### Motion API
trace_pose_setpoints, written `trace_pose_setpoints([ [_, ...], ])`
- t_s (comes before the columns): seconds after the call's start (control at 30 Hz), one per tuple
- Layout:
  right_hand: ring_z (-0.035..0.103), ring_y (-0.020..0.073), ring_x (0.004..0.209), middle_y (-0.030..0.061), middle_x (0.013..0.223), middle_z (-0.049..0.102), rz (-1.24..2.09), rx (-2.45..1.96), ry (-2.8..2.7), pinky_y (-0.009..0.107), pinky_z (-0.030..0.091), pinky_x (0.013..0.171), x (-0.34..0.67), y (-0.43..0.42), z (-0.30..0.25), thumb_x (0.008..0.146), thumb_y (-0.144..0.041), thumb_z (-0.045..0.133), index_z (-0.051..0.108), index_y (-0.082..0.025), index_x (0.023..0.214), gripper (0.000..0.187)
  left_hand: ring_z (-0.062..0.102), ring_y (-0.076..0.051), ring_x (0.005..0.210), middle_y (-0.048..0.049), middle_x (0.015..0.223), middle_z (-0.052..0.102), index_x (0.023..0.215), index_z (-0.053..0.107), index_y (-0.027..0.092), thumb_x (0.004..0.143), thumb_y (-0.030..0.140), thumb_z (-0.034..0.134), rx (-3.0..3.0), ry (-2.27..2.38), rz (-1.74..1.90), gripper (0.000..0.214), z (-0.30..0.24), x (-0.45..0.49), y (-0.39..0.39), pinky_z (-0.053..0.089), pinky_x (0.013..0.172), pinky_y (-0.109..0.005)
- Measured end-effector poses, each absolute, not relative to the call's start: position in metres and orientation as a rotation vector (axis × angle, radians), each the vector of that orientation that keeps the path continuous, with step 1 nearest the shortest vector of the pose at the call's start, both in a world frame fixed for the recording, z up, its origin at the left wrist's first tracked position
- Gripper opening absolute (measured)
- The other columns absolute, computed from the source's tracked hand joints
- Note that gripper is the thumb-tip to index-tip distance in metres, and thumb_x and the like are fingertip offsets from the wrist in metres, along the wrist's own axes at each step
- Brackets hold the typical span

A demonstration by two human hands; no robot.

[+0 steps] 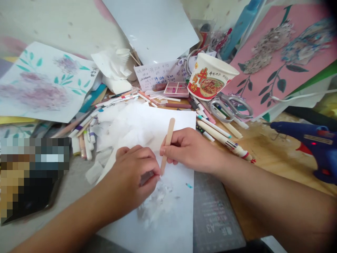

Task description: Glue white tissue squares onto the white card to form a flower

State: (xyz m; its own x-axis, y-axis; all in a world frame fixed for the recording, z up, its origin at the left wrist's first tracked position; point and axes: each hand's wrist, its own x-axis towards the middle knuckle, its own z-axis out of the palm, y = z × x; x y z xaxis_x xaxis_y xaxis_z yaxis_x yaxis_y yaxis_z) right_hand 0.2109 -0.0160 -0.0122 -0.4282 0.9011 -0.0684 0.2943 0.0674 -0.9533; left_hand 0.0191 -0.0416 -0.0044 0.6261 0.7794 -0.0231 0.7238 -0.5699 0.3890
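My right hand (185, 147) clamps the wooden stick (170, 131) between thumb and fingers, the stick tilted with its lower tip over the white sheet (181, 196). My left hand (134, 172) has thumb and forefinger brought together right by that tip; I cannot tell whether anything is pinched between them. Just below lies a ragged whitish patch (158, 207) on the sheet, which lies partly over a grey cutting mat (214, 214). Torn white tissue (113, 124) lies beyond my left hand, and a blue glue gun (305, 133) rests on the desk (260, 151) to my right.
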Motion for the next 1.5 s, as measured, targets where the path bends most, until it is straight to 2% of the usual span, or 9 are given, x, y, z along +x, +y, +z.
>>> trace_pose_setpoints([
  [0.3, 0.049, 0.0081, 0.046, -0.0029, 0.051, 0.06, 1.474, -1.238, -1.812, 0.021, 0.032, 0.044, 0.209, -0.012, -0.014, 0.081, -0.016, 0.06, 0.066, -0.016, 0.057, 0.024, 0.058, -0.02, 0.084, 0.0014, 0.083, 0.065, 0.07, 0.065, 0.025, 0.083, 0.028, 0.053, 2.452, 1.156, 0.156, 0.017, -0.007, 0.012, -0.036, 0.032, 0.077, -0.038],
  [0.53, 0.04, 0.0055, 0.039, -0.0053, 0.043, 0.051, 1.45, -1.266, -1.867, 0.02, 0.026, 0.04, 0.206, -0.009, -0.013, 0.077, -0.015, 0.061, 0.059, -0.017, 0.047, 0.03, 0.059, -0.019, 0.085, 0.0012, 0.086, 0.065, 0.071, 0.067, 0.025, 0.085, 0.028, 0.056, 2.371, 1.1, 0.085, 0.019, -0.002, 0.009, -0.034, 0.038, 0.081, -0.036],
  [0.7, 0.042, 0.0075, 0.034, -0.0045, 0.038, 0.05, 1.628, -1.194, -1.147, 0.02, 0.031, 0.037, 0.209, -0.003, -0.019, 0.069, -0.02, 0.062, 0.061, -0.017, 0.054, 0.016, 0.06, -0.018, 0.081, 0.0006, 0.083, 0.065, 0.072, 0.065, 0.024, 0.087, 0.03, 0.052, 2.301, 1.158, 0.201, 0.021, 0.003, 0.002, -0.026, 0.044, 0.076, -0.031],
  [0.77, 0.043, 0.0077, 0.035, -0.0051, 0.039, 0.049, 1.576, -1.159, -1.006, 0.02, 0.038, 0.039, 0.211, -0.001, -0.02, 0.069, -0.025, 0.06, 0.06, -0.017, 0.056, 0.015, 0.061, -0.02, 0.08, -0.0004, 0.084, 0.065, 0.078, 0.064, 0.024, 0.086, 0.034, 0.052, 2.336, 1.33, 0.334, 0.018, 0.005, -0.008, -0.018, 0.045, 0.073, -0.032],
  [0.87, 0.041, 0.0069, 0.037, -0.0061, 0.043, 0.049, 1.476, -1.107, -0.922, 0.023, 0.047, 0.046, 0.214, 0.001, -0.02, 0.07, -0.031, 0.06, 0.059, -0.018, 0.06, 0.016, 0.061, -0.025, 0.093, -0.0034, 0.098, 0.067, 0.095, 0.062, 0.024, 0.085, 0.035, 0.052, 2.487, 1.603, 0.439, 0.018, 0.004, -0.02, -0.007, 0.043, 0.083, -0.04],
  [1.0, 0.042, 0.0072, 0.039, -0.0054, 0.044, 0.05, 1.394, -1.069, -0.883, 0.024, 0.045, 0.046, 0.218, 0.002, -0.016, 0.068, -0.033, 0.063, 0.06, -0.017, 0.062, 0.017, 0.057, -0.031, 0.111, -0.0057, 0.117, 0.065, 0.111, 0.06, 0.025, 0.08, 0.027, 0.056, 2.662, 1.623, 0.211, 0.031, -0.003, -0.02, -0.003, 0.036, 0.091, -0.047],
  [1.13, 0.044, 0.008, 0.04, -0.0045, 0.045, 0.051, 1.367, -1.057, -0.918, 0.023, 0.04, 0.044, 0.219, 0.0, -0.014, 0.068, -0.033, 0.065, 0.061, -0.017, 0.061, 0.017, 0.056, -0.03, 0.11, -0.0058, 0.121, 0.062, 0.117, 0.058, 0.027, 0.08, 0.021, 0.056, 2.754, 1.588, 0.143, 0.038, -0.007, -0.012, -0.006, 0.033, 0.088, -0.045],
  [1.37, 0.047, 0.0089, 0.041, -0.0035, 0.045, 0.054, 1.344, -1.062, -1.033, 0.021, 0.034, 0.041, 0.214, -0.001, -0.018, 0.069, -0.031, 0.064, 0.062, -0.017, 0.061, 0.016, 0.056, -0.027, 0.091, -0.0044, 0.095, 0.066, 0.089, 0.066, 0.024, 0.083, 0.029, 0.06, 2.776, 1.629, 0.096, 0.01, -0.005, -0.015, -0.003, 0.033, 0.078, -0.043],
  [1.5, 0.047, 0.0087, 0.042, -0.0033, 0.046, 0.055, 1.361, -1.068, -1.099, 0.021, 0.035, 0.042, 0.212, -0.002, -0.02, 0.07, -0.03, 0.064, 0.062, -0.017, 0.062, 0.016, 0.057, -0.025, 0.089, -0.0035, 0.093, 0.065, 0.075, 0.067, 0.024, 0.085, 0.025, 0.054, 2.768, 1.618, 0.157, 0.016, -0.004, -0.014, -0.004, 0.032, 0.077, -0.042],
])
